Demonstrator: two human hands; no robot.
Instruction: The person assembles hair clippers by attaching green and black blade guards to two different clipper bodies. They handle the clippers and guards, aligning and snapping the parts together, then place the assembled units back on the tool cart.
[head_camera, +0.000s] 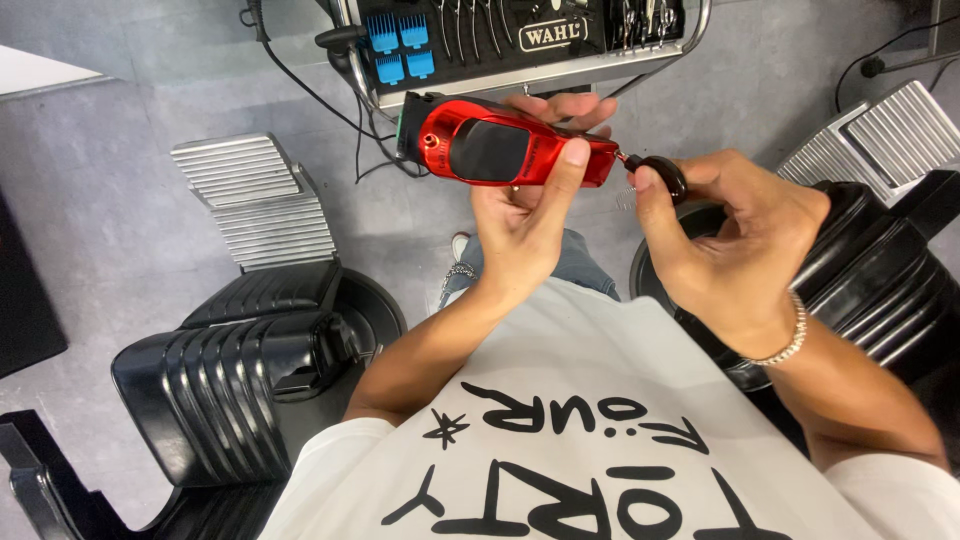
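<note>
The left hand (520, 225) is clamped around a glossy red-and-black electric hair clipper (505, 150); at its three o'clock end, the right hand (735, 250) pinches a small black round cap (665, 175), apparently being fitted there; next comes careful alignment.

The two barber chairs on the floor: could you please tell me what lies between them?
In the head view, the person's own legs in jeans stand on grey floor between the left barber chair and right barber chair.

Glossy red metallic clipper (505, 152); ribbed black vinyl chair (240, 380).
</note>
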